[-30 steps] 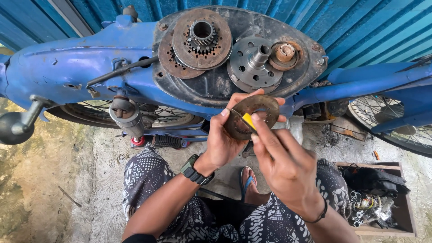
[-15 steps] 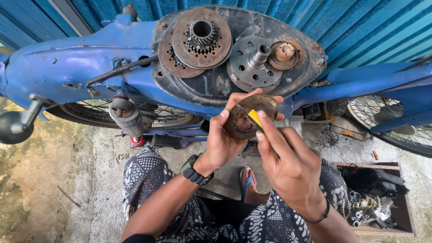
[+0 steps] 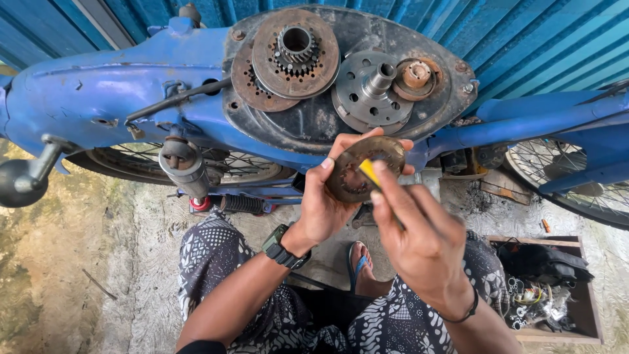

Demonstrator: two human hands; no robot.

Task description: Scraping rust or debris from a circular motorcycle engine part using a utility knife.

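Blue motorcycle [image 3: 118,98] lying sideways, engine cover off; wooden box [image 3: 557,331] of small parts on the floor's right edge.

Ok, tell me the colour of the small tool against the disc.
Yellow: the small tool in the right hand, head view.

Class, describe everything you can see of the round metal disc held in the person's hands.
The round metal disc is a flat ring of rusty brown, worn metal with a toothed inner opening. It is held upright in front of the blue motorbike's open engine side, face towards the camera. The left hand holds its edge, thumb and fingers around the rim. The right hand presses a small yellow tool against its face.
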